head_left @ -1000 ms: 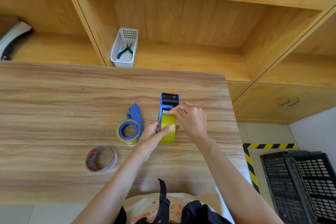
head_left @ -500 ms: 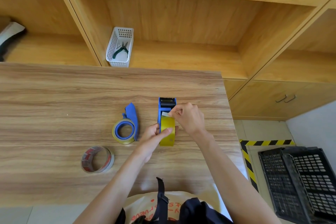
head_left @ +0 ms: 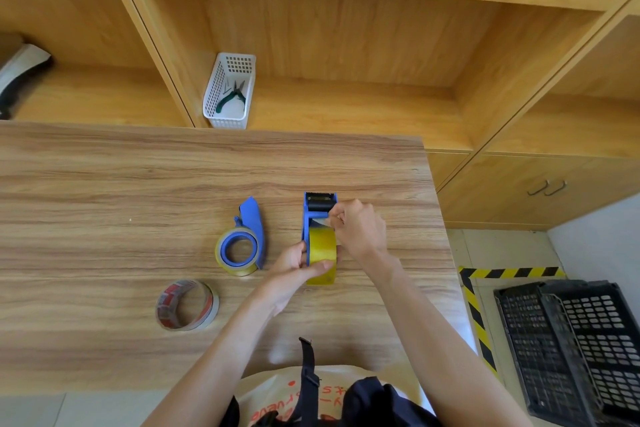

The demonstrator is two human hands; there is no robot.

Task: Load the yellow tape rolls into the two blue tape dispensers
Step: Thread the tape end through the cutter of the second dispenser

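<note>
On the wood-grain table [head_left: 104, 204] a blue plastic tape dispenser [head_left: 320, 208] stands upright on its edge, its serrated cutter and black roller at the far end. A yellow roll of tape [head_left: 322, 253] sits in its near end, also on edge. The left hand [head_left: 294, 269] wraps around this roll from the left, the thumb lying across the roll's near curve and the fingers closed against the dispenser's blue side plate. The right hand [head_left: 360, 229] is at the dispenser's right side, its fingertips [head_left: 337, 215] pinched narrowly on the pale free end of tape just behind the black roller; whether the strip already touches the roller cannot be told.

Just to the left, apart from the hands, the second blue tape dispenser [head_left: 251, 229] lies flat on its side with another yellow tape roll [head_left: 235, 253] already seated around its blue hub. Nearer the person and further left lies a loose roll of clear tape with red printing [head_left: 187, 305], flat on the table.

Beyond the table's far edge, a white perforated plastic basket [head_left: 230, 94] stands in an open wooden shelf compartment [head_left: 346, 104], holding green-handled pliers [head_left: 232, 97]. Black plastic crates [head_left: 571, 347] sit on the floor at the right, beside black-and-yellow hazard tape [head_left: 478, 319].
</note>
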